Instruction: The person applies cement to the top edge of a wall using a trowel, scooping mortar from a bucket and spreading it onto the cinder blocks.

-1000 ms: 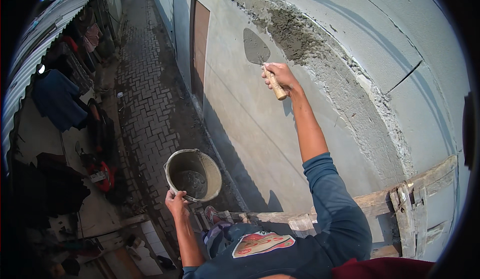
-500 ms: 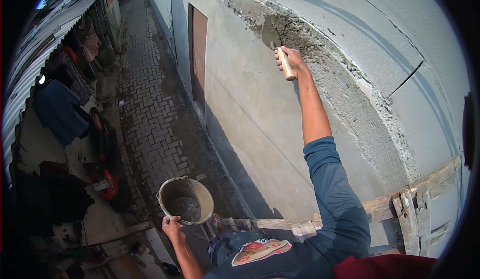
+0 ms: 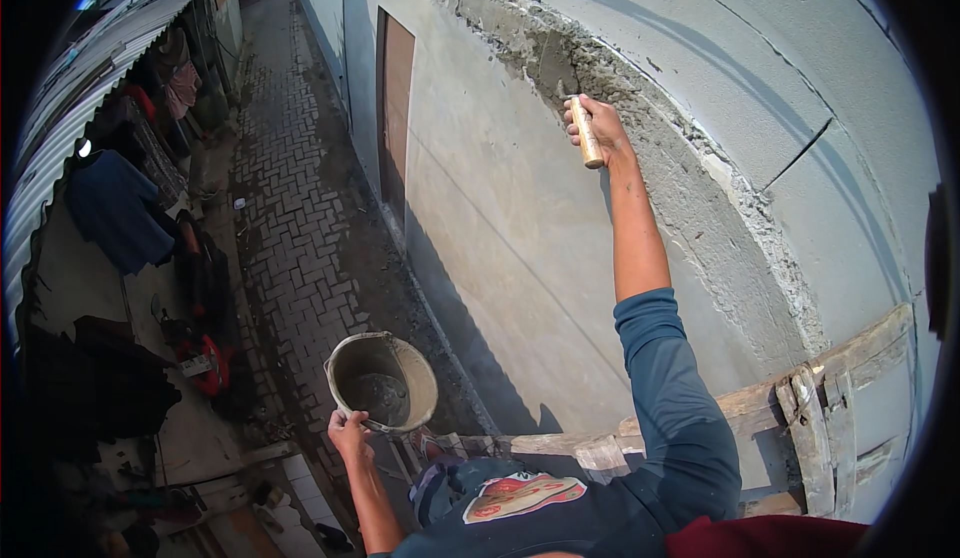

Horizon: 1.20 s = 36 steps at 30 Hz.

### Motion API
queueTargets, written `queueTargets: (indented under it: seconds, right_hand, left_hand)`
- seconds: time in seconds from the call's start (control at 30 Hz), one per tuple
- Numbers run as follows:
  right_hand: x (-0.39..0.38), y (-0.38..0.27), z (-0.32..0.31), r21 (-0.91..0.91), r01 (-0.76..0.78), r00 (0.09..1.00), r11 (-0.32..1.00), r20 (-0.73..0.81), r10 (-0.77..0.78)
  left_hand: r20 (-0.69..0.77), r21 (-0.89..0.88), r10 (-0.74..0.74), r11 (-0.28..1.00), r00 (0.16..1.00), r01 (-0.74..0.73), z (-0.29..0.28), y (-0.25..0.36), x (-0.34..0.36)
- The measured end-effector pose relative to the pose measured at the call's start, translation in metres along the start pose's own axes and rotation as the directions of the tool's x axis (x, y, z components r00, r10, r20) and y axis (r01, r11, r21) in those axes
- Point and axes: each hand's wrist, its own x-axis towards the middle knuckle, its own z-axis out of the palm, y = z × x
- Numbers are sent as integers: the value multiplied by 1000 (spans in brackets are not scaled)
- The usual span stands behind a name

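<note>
My right hand [image 3: 602,130] is closed round the pale wooden handle of a trowel [image 3: 585,138]. Its blade lies against the band of rough wet mortar [image 3: 612,86] on the wall and is hard to tell from the grey mortar. With my left hand [image 3: 350,436] I grip the near rim of a mortar-smeared bucket [image 3: 420,378]. The bucket tips slightly, its mouth facing me, and some grey mortar [image 3: 380,396] shows at its bottom.
Rough wooden planks [image 3: 820,438] stand by the wall at lower right. Far below runs a paved alley [image 3: 300,228]. Along its left side are a corrugated roof [image 3: 90,108], hanging clothes [image 3: 120,213] and a red motorbike [image 3: 208,363]. A brown door [image 3: 396,108] is set in the wall.
My right hand and the trowel have shifted slightly right and down along the mortar band. The bucket in my left hand has moved a little right and up.
</note>
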Motion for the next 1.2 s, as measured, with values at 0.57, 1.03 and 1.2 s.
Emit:
queueTargets:
  seconds: [0.57, 1.03, 1.2]
  right_hand:
    - [-232, 163, 104, -324, 46, 981, 945, 193, 18]
    - [-185, 129, 97, -631, -46, 910, 775, 293, 293]
    - [-81, 47, 55, -362, 207, 965, 909, -75, -250]
  left_hand:
    - [124, -116, 126, 987, 984, -112, 55, 41, 0]
    - [217, -209, 91, 977, 972, -45, 61, 58, -9]
    - [146, -128, 59, 991, 988, -40, 40, 36, -17]
